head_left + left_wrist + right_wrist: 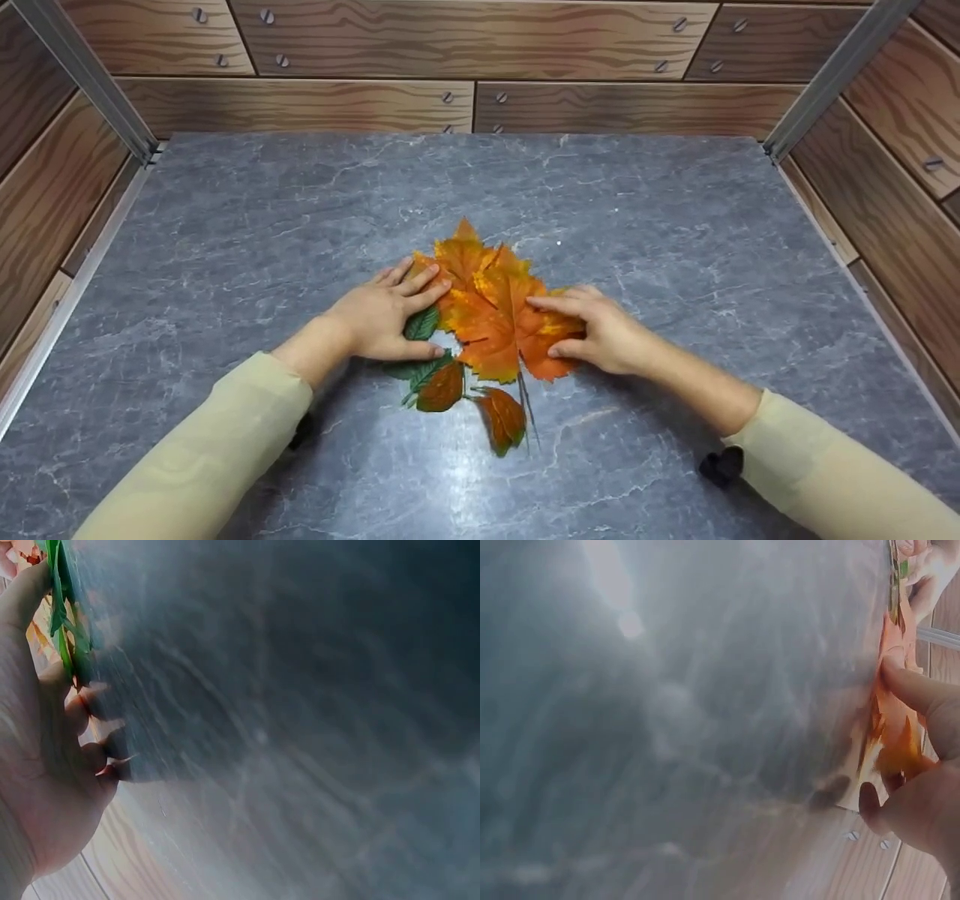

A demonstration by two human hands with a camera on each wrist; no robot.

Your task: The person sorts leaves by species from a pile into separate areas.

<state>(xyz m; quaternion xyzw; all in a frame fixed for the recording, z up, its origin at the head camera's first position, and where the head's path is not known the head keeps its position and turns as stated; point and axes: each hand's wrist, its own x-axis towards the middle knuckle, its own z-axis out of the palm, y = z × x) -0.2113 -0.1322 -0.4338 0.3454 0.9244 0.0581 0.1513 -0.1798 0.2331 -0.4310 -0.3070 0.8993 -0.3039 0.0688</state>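
Orange-yellow artificial maple leaves (499,319) lie overlapped in a bunch at the middle of the table, thin dark stems pointing toward the near edge. My left hand (390,315) rests spread on their left side, fingertips on the orange leaves and thumb over the green leaves (422,324). Two reddish-brown leaves (441,388) with green edges sit just below that thumb. On the right side, my right hand (607,330) touches the maple leaf with a fairly straight index finger and the thumb. In the right wrist view, the orange leaf (892,701) partly hides its other fingers.
The grey marbled tabletop (262,210) surrounds the bunch. Wood-patterned panels (480,45) close off the back and both sides, with metal posts (825,82) at the rear corners. A tiny white speck (558,243) lies beyond the leaves.
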